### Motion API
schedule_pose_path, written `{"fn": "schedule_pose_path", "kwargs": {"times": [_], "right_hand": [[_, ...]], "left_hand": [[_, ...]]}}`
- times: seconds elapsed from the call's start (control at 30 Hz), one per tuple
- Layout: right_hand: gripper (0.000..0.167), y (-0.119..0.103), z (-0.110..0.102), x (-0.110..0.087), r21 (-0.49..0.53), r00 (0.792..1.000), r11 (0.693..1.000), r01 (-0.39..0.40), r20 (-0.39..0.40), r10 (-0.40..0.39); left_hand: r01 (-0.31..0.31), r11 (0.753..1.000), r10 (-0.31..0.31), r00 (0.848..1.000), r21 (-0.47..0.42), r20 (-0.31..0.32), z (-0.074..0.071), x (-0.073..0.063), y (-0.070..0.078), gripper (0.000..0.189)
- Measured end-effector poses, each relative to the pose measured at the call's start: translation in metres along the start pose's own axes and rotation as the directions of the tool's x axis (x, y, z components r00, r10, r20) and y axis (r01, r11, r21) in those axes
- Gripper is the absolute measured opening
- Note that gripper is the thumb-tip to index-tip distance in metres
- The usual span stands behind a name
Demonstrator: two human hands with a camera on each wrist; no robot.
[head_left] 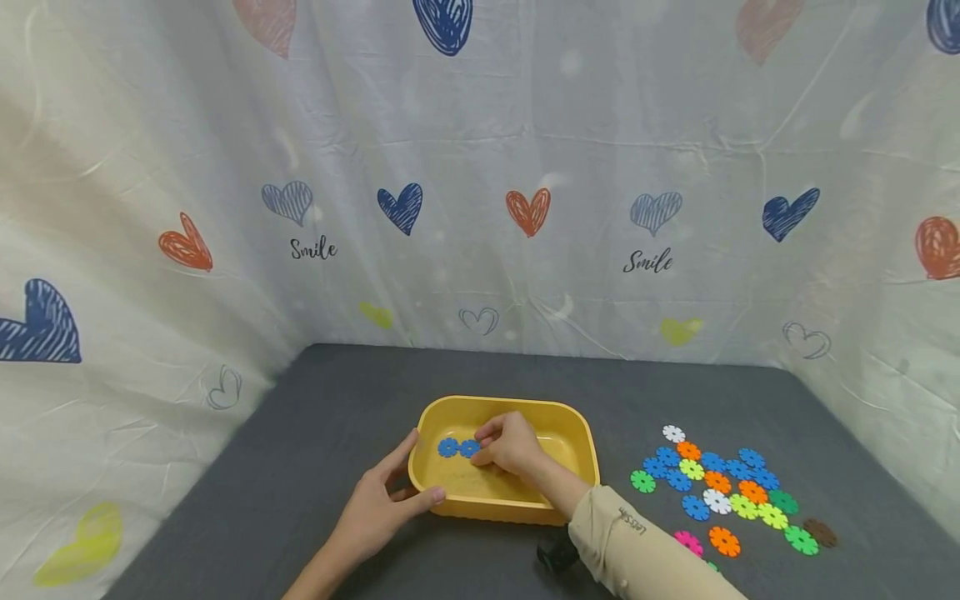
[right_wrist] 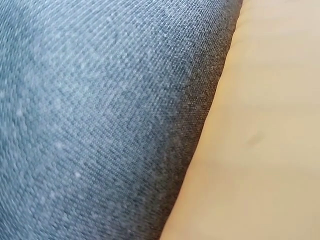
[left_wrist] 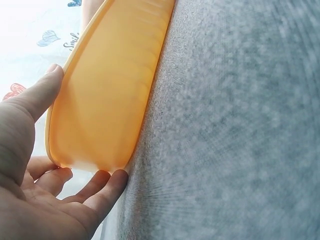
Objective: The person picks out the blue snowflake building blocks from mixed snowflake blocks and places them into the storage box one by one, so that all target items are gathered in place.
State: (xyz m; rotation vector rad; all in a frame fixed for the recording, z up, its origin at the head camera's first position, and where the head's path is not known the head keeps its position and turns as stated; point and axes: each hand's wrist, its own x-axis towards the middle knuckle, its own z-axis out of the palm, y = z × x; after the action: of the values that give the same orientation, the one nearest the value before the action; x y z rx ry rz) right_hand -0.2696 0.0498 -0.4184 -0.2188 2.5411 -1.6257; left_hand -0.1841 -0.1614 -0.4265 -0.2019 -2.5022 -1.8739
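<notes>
A yellow plastic tray [head_left: 517, 510] stands on the dark cloth in the head view. My left hand [head_left: 378, 504] grips its near left corner. In the left wrist view the thumb [left_wrist: 52, 80] lies at the rim and the fingertips [left_wrist: 119, 180] rest against the outer end wall. Inside the tray my right hand [head_left: 510, 446] pinches the right one of two blue notched discs [head_left: 469, 448]. The left blue disc [head_left: 447, 447] sits edge to edge with it. In the right wrist view only cloth and the tray's wall [right_wrist: 270, 135] show; the hand is out of sight.
Right of the tray, many loose notched discs [head_left: 717, 482] in blue, orange, green, yellow, white, pink and brown are spread on the dark cloth [head_left: 360, 383]. A small black object [head_left: 557, 554] is partly under the right sleeve. A heart-printed curtain [head_left: 465, 275] encloses the table.
</notes>
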Motion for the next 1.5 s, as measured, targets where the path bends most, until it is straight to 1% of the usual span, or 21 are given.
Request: {"fn": "schedule_pose_path", "kwargs": {"times": [0.43, 0.7, 0.83, 0.97, 1.27, 1.37, 1.5], "right_hand": [[0.025, -0.0015, -0.0004, -0.0012, -0.011, 1.000, 1.000, -0.001, -0.004, 0.001], [0.024, -0.0008, -0.0006, -0.0012, -0.012, 1.000, 1.000, -0.007, 0.005, 0.007], [0.024, -0.0003, -0.0013, -0.0004, -0.011, 1.000, 1.000, -0.006, 0.007, 0.006], [0.025, -0.0004, -0.0014, 0.0004, 0.001, 1.000, 1.000, -0.024, 0.008, 0.024], [0.025, -0.0013, -0.0012, -0.0009, -0.003, 1.000, 1.000, 0.015, 0.007, -0.015], [0.025, -0.0011, -0.0009, -0.0005, 0.002, 1.000, 1.000, 0.019, 0.008, -0.019], [0.024, -0.0011, -0.0010, -0.0003, 0.007, 1.000, 1.000, 0.017, 0.013, -0.017]], "left_hand": [[-0.001, 1.000, 0.001, 1.000, -0.016, 0.002, 0.0002, 0.0003, -0.0005, 0.090], [-0.007, 0.999, 0.007, 1.000, -0.046, 0.009, 0.0000, 0.0001, -0.0029, 0.089], [-0.012, 0.999, 0.012, 1.000, -0.040, 0.007, 0.0001, 0.0002, -0.0031, 0.089], [-0.006, 0.999, 0.007, 1.000, -0.033, 0.008, 0.0002, 0.0000, -0.0027, 0.090], [-0.018, 0.999, 0.019, 1.000, -0.038, 0.022, -0.0001, -0.0006, -0.0029, 0.091], [-0.023, 0.999, 0.024, 0.999, -0.040, 0.022, -0.0001, -0.0009, -0.0026, 0.091], [-0.014, 0.999, 0.015, 1.000, -0.046, 0.020, -0.0003, -0.0013, -0.0021, 0.091]]}}
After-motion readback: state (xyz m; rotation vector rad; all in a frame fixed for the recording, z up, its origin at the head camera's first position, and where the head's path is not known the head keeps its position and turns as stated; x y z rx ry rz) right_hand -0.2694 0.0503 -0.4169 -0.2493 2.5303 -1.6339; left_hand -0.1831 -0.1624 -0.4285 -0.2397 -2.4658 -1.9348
